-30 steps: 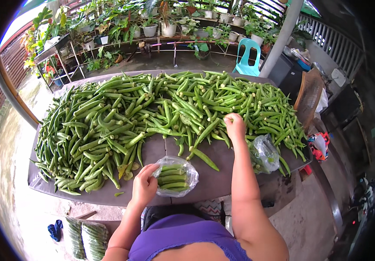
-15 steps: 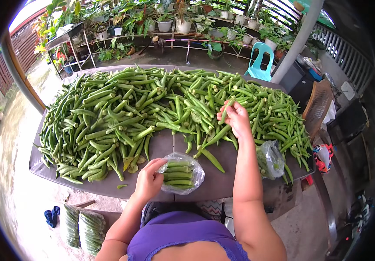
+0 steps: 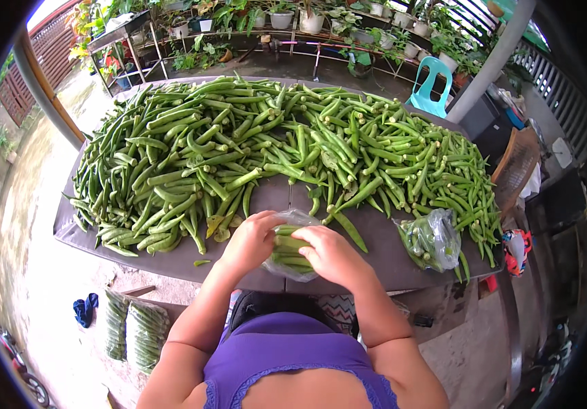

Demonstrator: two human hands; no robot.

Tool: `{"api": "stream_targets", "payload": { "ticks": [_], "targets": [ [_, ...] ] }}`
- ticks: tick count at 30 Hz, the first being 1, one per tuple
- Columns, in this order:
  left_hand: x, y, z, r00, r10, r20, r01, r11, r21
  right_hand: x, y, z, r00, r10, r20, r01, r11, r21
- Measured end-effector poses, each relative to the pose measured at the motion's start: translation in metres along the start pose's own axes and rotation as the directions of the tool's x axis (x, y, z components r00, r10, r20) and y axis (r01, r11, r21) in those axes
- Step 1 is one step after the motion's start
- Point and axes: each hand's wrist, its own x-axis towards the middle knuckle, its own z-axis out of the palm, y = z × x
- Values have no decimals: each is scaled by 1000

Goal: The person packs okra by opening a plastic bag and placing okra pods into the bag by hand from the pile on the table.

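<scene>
The left hand point(image 3: 252, 238) grips a clear plastic bag point(image 3: 299, 217) by its left edge, the right hand point(image 3: 329, 252), hold unclear, over slender green okra pods point(image 3: 287, 245) inside.

A vivid purple top point(image 3: 293, 344), its curved neckline bordered by narrow scalloped lace trim point(image 3: 242, 383) in matching purple, covers the torso, with black cloth point(image 3: 283, 302) showing at the lap, while the arms point(image 3: 381, 307) are bare down to ungloved left hand point(image 3: 251, 240) and right hand point(image 3: 332, 253).
</scene>
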Motion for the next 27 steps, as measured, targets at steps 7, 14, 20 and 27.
{"api": "stream_targets", "payload": {
  "ticks": [7, 14, 20, 27],
  "targets": [
    [-18, -10, -6, 998, 46, 41, -44, 997, -56, -11, 6, 24, 987, -131, -93, 111, 974, -197],
    [-16, 0, -4, 998, -47, 44, 53, 987, -149, -5, 16, 51, 927, -284, -245, 206, 931, -300],
    [-17, 5, -1, 995, -96, 3, 96, 994, -58, 4, 41, -6, 826, -197, -528, 175, 980, -93],
    [-18, 11, 5, 995, 9, -98, -7, 1000, 22, -8, 206, -126, 446, 461, -767, -875, 406, -265]
  ]
}}
